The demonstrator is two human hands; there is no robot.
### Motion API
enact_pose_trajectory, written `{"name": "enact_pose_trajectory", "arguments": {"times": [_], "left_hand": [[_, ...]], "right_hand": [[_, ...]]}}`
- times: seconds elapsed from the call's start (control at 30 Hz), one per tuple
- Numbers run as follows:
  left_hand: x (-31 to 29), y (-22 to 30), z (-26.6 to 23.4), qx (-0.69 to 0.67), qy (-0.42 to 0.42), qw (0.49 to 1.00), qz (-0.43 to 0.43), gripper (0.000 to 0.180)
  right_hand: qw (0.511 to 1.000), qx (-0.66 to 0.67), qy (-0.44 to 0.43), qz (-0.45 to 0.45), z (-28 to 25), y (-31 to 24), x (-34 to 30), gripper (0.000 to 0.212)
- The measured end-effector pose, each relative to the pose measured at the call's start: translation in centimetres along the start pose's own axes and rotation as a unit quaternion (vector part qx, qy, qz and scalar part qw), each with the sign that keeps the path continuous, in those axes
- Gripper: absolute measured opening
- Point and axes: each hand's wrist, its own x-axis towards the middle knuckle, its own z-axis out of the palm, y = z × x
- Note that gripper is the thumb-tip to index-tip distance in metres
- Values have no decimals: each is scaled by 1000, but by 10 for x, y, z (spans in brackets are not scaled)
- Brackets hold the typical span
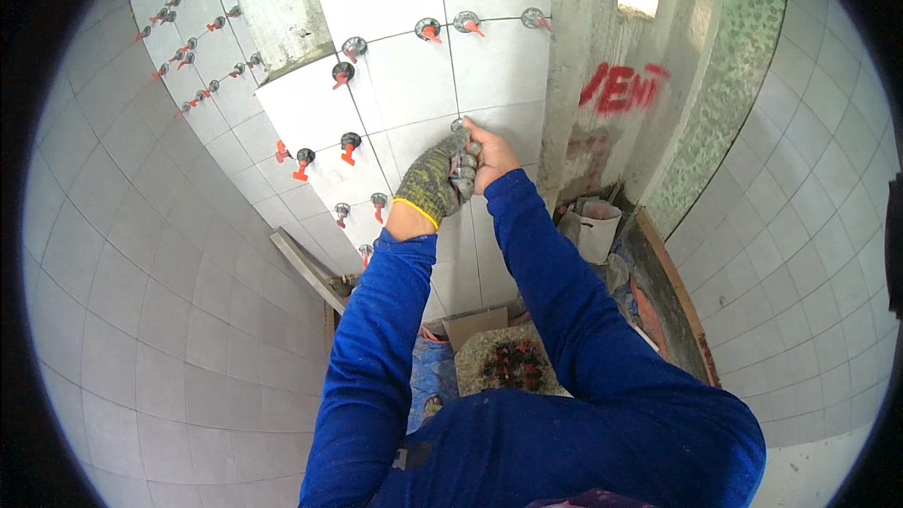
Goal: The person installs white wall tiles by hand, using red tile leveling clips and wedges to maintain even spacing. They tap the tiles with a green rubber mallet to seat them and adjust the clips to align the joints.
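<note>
My left hand (431, 181), in a grey-green knit glove with a yellow cuff, is raised against the white tiled wall (499, 66). My bare right hand (489, 158) meets it from the right. Both hands close around a small grey round tile-levelling cap (463, 132) at a tile joint; the red wedge beneath is hidden by my fingers. More grey caps with red wedges (428, 31) dot the joints above and to the left. Both forearms wear blue sleeves.
A white bucket (596, 226) stands on the floor by a bare concrete column (583, 28) with red painted marks. A long straightedge (310, 273) leans at the lower left. A container of red clips (513, 364) and a cardboard piece (475, 325) lie below.
</note>
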Motion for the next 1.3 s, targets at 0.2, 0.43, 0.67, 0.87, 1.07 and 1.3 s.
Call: {"name": "enact_pose_trajectory", "arguments": {"times": [0.2,0.43,0.67,0.87,1.07,1.3], "left_hand": [[3,45,-20,406,15,906,-119,22],[52,68,15,620,-136,758,-150,25],[64,69,18,764,-274,584,-6,25],[60,63,12,743,-257,611,91,43],[57,54,8,732,-204,642,105,33],[41,31,1,476,-85,874,-48,38]], "right_hand": [[965,-237,86,-74,11,0,-36,41],[595,-702,160,-356,20,7,-59,28],[571,-752,108,-311,23,-9,-64,30],[558,-763,-33,-325,16,-36,-47,32],[551,-758,-17,-350,10,-26,-44,33],[494,-789,-22,-363,12,-28,-41,34]]}}
